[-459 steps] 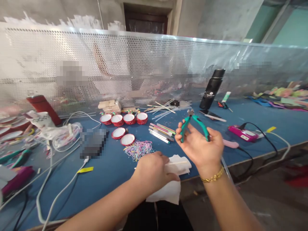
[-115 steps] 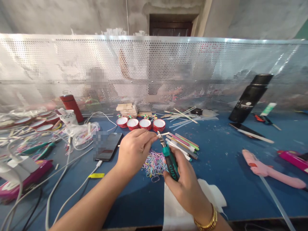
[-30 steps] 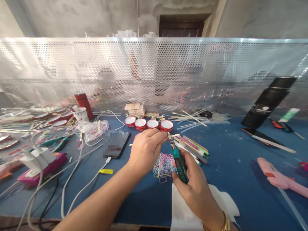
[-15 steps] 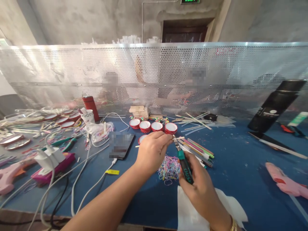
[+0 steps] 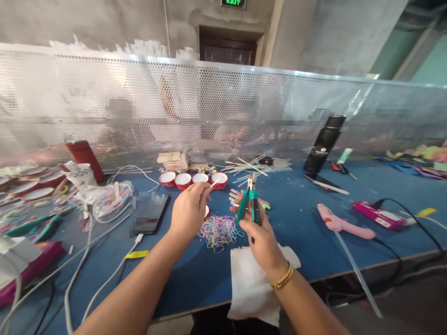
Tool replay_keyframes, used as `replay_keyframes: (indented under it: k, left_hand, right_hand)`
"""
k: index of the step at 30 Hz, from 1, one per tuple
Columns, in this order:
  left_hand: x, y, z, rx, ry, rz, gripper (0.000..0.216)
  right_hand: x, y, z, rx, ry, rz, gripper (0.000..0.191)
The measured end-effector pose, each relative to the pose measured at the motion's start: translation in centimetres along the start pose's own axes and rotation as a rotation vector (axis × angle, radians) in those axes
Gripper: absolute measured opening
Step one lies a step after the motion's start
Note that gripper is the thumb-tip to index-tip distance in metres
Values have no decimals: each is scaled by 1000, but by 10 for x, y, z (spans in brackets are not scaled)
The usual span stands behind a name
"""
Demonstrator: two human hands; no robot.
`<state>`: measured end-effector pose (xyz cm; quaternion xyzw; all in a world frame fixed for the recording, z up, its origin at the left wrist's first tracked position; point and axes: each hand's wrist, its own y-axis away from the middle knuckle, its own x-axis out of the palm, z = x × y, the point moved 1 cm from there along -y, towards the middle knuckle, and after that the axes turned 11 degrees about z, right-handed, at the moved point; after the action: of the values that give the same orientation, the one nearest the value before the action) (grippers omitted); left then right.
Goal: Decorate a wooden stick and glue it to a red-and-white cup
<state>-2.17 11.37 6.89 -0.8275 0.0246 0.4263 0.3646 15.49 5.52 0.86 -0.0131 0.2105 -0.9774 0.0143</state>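
Between the fingertips of my left hand is a thin pale wooden stick, its tip pointing up and right. My right hand is wrapped round green-and-black pliers, jaws upward and handles spread; the jaws are apart from the stick. Just below and between the hands lies a heap of pastel rubber bands. Behind my left hand stand several small red cups with white insides, in a row. Coloured pens lie partly hidden behind the pliers. A white cloth hangs over the table edge below my right hand.
To the left are a phone, white cables and a red bottle. On the right stand a tilted black bottle and a pink glue gun. A perforated metal screen borders the back.
The view has swung right. The pliers' jaws have moved away from the stick and their handles have spread. My left hand still holds the stick.
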Motion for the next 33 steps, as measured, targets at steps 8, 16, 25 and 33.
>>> replay_keyframes:
  k: [8, 16, 25, 33]
  left_hand:
    - [3, -1, 0, -11, 83, 45, 21]
    - [3, -1, -3, 120, 122, 81, 24]
    - [2, -1, -6, 203, 91, 87, 21]
    - [3, 2, -13, 314, 56, 118, 23]
  right_hand:
    - [-48, -15, 21, 109, 165, -83, 45]
    - [-113, -9, 22, 591, 1395, -213, 69]
    - [-118, -5, -4, 789, 1533, -83, 56]
    - [-81, 4, 19, -23, 1433, -200, 46]
